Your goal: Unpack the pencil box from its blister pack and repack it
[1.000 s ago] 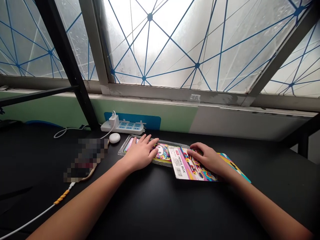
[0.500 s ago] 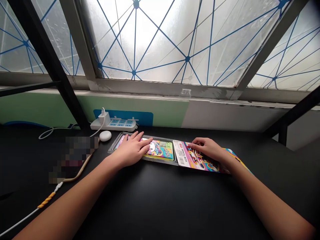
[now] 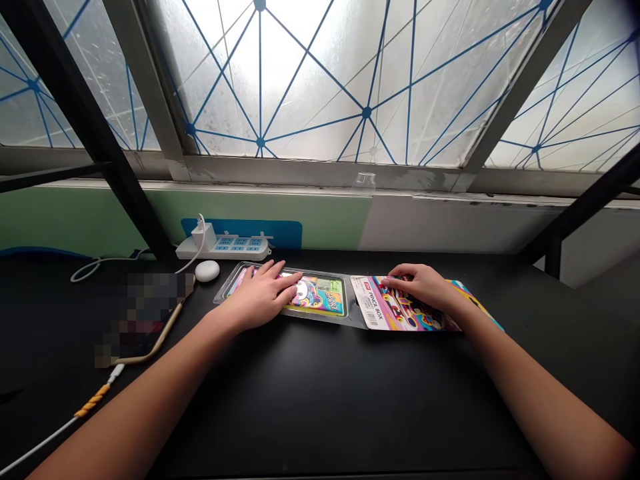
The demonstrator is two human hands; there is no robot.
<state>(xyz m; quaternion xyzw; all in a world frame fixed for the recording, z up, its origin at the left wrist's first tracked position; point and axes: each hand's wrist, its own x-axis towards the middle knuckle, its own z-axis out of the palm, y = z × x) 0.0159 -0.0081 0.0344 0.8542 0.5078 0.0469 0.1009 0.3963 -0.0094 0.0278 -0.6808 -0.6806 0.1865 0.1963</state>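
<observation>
A colourful pencil box (image 3: 323, 296) lies in a clear plastic blister tray (image 3: 226, 289) on the black table (image 3: 320, 400). My left hand (image 3: 263, 293) rests flat on the box's left part, fingers stretched out. To the right lies the printed backing card (image 3: 395, 313), labelled "PENCIL BOX". My right hand (image 3: 423, 287) lies on that card with fingers slightly curled, pressing it down. The card sits beside the tray and just touches its right end.
A white power strip (image 3: 225, 247) with a plugged charger stands at the wall behind the tray. A small white oval device (image 3: 207, 271) lies beside it. A blurred-out object (image 3: 140, 313) and a white cable (image 3: 55, 433) are at the left. Black frame posts rise at both sides.
The backing card has slid right, off the pencil box, and now lies beside the tray, uncovering more of the box. My right hand went with it. The view shifted slightly.
</observation>
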